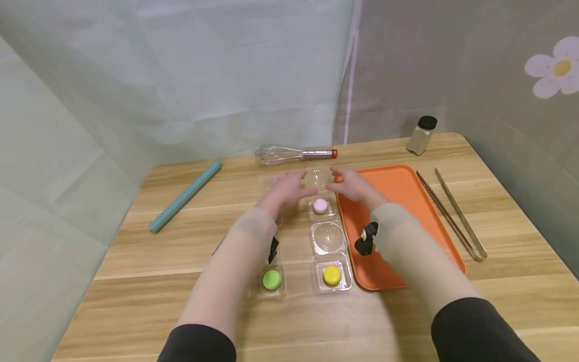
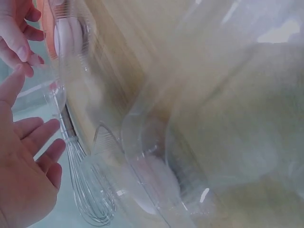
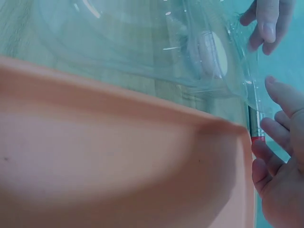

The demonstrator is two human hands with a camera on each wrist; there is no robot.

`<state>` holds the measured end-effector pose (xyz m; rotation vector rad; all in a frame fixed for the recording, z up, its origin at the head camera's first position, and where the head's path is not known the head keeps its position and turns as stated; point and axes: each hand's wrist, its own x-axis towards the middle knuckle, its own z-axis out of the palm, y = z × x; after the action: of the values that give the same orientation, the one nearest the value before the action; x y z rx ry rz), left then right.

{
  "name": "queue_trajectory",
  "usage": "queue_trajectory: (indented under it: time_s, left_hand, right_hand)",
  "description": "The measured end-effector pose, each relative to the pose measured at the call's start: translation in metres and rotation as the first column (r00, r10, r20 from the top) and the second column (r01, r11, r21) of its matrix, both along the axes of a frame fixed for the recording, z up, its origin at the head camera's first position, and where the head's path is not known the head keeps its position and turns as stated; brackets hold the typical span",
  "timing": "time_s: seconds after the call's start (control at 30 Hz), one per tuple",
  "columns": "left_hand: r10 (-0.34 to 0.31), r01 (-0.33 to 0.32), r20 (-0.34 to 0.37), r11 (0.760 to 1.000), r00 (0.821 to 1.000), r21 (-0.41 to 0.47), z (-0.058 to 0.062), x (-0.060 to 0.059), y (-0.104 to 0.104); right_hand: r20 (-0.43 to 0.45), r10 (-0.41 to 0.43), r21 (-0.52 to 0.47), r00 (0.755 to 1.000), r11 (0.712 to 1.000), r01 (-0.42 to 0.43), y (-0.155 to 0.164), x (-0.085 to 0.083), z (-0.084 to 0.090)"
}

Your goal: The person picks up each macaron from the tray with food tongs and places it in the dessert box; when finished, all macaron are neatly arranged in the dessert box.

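Observation:
At the far end of the boxes, my left hand (image 1: 289,188) and right hand (image 1: 353,185) face each other on either side of a raised clear plastic lid (image 1: 318,178). That lid belongs to a box with a pink macaron (image 1: 320,206) in it. The left hand's fingers (image 2: 40,137) are spread and loosely bent, with nothing gripped. In the right wrist view my right hand (image 3: 285,161) likewise has relaxed fingers, close beside the clear box wall. The left hand and forearm cover most of the left row of boxes.
Nearer me, an opened clear box holds a yellow macaron (image 1: 332,275); left of it lies a green macaron (image 1: 272,279). An orange tray (image 1: 398,201) borders the boxes. Around them lie a whisk (image 1: 294,154), teal rolling pin (image 1: 185,196), tongs (image 1: 457,216) and a black-capped jar (image 1: 422,136).

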<state>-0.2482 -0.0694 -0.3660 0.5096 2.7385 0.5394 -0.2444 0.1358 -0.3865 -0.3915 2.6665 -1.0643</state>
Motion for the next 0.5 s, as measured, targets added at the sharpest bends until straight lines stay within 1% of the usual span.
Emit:
queue_trajectory:
  time_s: [0.13, 0.2, 0.27, 0.33, 0.5]
  left_hand:
    - [0.054, -0.047, -0.059, 0.993, 0.997, 0.112, -0.001, 0.0, 0.001]
    - [0.089, -0.072, -0.085, 0.981, 0.992, 0.178, -0.001, 0.0, 0.003]
    - [0.121, -0.097, -0.091, 0.967, 0.988, 0.234, -0.002, 0.001, 0.005]
    - [0.148, -0.116, -0.091, 0.95, 0.985, 0.289, -0.002, 0.002, 0.007]
    - [0.218, -0.171, -0.062, 0.887, 0.974, 0.429, -0.003, 0.005, 0.009]
  right_hand:
    - [-0.01, -0.062, -0.081, 0.998, 0.995, 0.061, 0.001, 0.001, 0.003]
    - [-0.02, -0.09, -0.12, 0.996, 0.989, 0.087, 0.001, 0.002, 0.005]
    - [-0.03, -0.116, -0.151, 0.993, 0.982, 0.11, 0.002, 0.005, 0.007]
    - [-0.033, -0.139, -0.181, 0.99, 0.975, 0.131, 0.003, 0.007, 0.009]
    - [-0.032, -0.163, -0.244, 0.986, 0.958, 0.151, 0.002, 0.011, 0.011]
